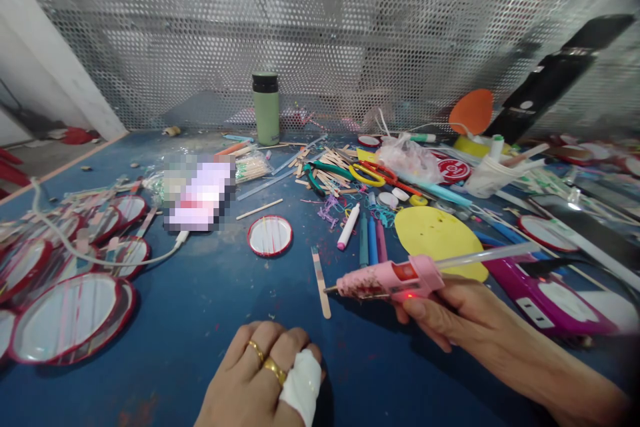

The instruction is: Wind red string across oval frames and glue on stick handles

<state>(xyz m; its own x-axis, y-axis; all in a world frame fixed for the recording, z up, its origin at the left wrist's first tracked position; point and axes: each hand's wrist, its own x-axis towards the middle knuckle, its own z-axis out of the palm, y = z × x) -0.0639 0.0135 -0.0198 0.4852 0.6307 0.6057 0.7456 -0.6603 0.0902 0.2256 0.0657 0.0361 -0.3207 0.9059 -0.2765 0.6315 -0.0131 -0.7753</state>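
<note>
My right hand (450, 310) is wrapped round a pink glue gun (390, 280), with a clear glue stick (490, 255) out of its back and a small red light lit. The gun's metal tip meets or hovers just over a wooden craft stick (323, 287) with coloured bands at its far end; contact is hard to tell. My left hand (273, 370) lies on the blue table, fingers curled under and tips hidden. It wears two gold rings and a white wrapping on one finger. Beyond it lies a small round red-rimmed disc (270, 235).
Red-rimmed discs (70, 313) pile up at the left, near a cabled phone (200, 197). A green bottle (267, 110) stands by the perforated metal screen (320, 27). Scissors (367, 175), markers (349, 227), a yellow oval (435, 237) and a purple power strip (545, 293) crowd the right.
</note>
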